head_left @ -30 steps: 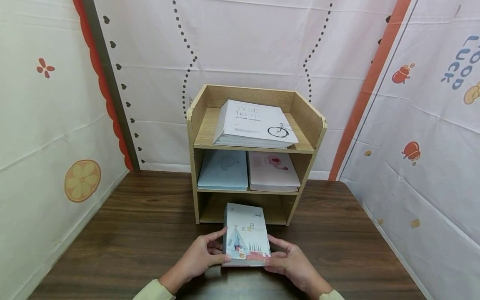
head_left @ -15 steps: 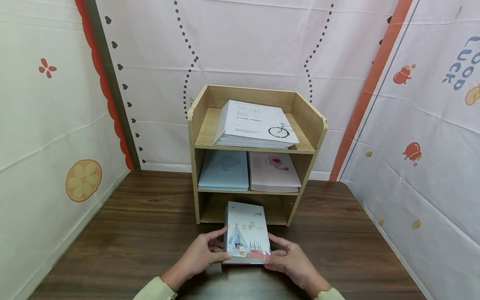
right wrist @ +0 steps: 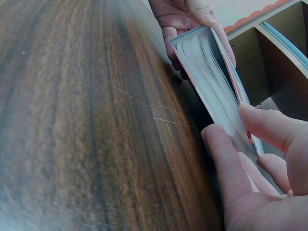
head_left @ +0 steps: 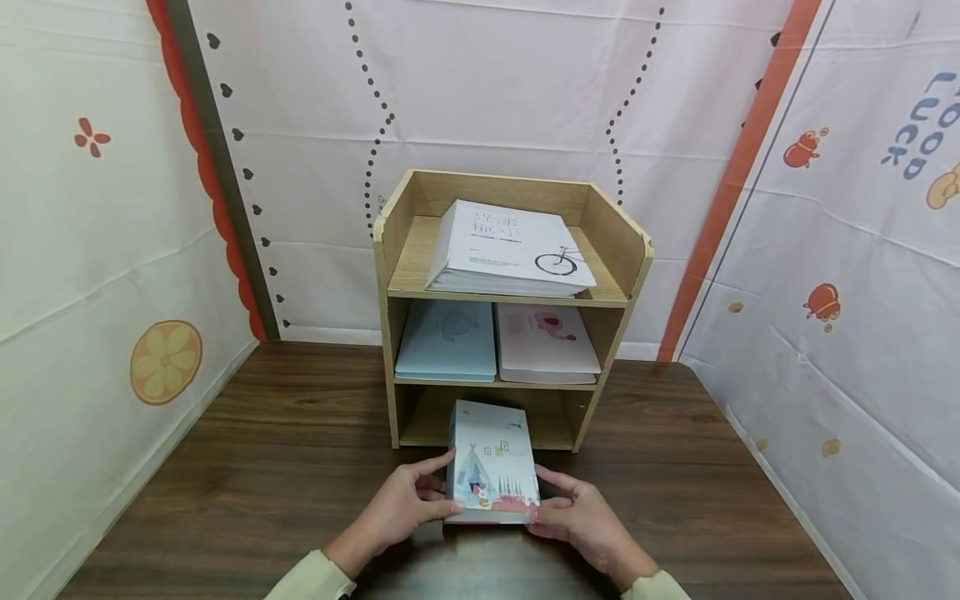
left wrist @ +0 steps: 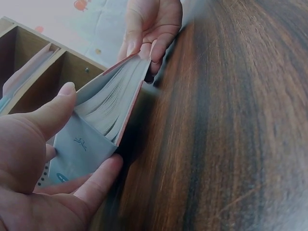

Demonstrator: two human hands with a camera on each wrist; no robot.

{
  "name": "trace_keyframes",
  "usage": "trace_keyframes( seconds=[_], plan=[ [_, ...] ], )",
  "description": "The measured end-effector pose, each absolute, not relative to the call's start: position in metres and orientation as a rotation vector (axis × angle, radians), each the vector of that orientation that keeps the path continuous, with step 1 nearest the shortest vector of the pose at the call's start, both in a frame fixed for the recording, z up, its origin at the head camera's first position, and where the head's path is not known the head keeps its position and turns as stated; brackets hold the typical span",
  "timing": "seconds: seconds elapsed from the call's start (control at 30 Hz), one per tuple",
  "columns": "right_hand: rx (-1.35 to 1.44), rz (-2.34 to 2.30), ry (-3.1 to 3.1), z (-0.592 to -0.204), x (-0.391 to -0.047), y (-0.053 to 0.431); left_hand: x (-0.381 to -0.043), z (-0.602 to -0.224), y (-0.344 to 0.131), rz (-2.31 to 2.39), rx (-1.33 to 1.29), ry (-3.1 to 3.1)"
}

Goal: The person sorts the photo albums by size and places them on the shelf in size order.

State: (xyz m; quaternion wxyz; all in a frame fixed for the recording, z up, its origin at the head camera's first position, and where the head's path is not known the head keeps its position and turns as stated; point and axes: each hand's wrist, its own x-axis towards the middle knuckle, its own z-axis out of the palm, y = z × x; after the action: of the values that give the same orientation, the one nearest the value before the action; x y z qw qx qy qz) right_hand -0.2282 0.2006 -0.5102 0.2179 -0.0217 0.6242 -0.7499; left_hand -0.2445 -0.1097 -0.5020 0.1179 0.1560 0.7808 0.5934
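A thick book (head_left: 491, 458) with a pale cover, printed with a blue tent and pink ground, lies face up in front of the wooden shelf unit's bottom compartment. Its far end overlaps the compartment's opening in the head view. My left hand (head_left: 408, 500) grips the spine side, thumb near the front corner. On the opposite side my right hand (head_left: 577, 517) pinches the front right corner. The left wrist view shows the book's page edges (left wrist: 113, 98) between both hands. In the right wrist view, the left hand (right wrist: 185, 19) shows beyond the book, fingers under its far corner.
The three-tier wooden shelf unit (head_left: 393, 333) stands at the back of the dark wooden table (head_left: 300, 467). A stack of white books (head_left: 517, 246) lies on top. Blue folders (head_left: 447, 337) and pink folders (head_left: 551, 337) share the middle tier. Printed cloth walls surround the table.
The book has moved slightly away from me toward the bottom compartment. Both hands keep their hold on its sides. The shelf unit and its contents have stayed put.
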Motion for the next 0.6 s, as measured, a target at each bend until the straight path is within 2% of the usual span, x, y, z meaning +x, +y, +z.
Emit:
trace_keyframes(
  seconds=[0.6],
  plan=[
    [-0.041,-2.061,1.776,-0.5097,-0.2369,0.199,-0.2496,-0.5018,-0.1099,1.711,0.465,2.376]
  ],
)
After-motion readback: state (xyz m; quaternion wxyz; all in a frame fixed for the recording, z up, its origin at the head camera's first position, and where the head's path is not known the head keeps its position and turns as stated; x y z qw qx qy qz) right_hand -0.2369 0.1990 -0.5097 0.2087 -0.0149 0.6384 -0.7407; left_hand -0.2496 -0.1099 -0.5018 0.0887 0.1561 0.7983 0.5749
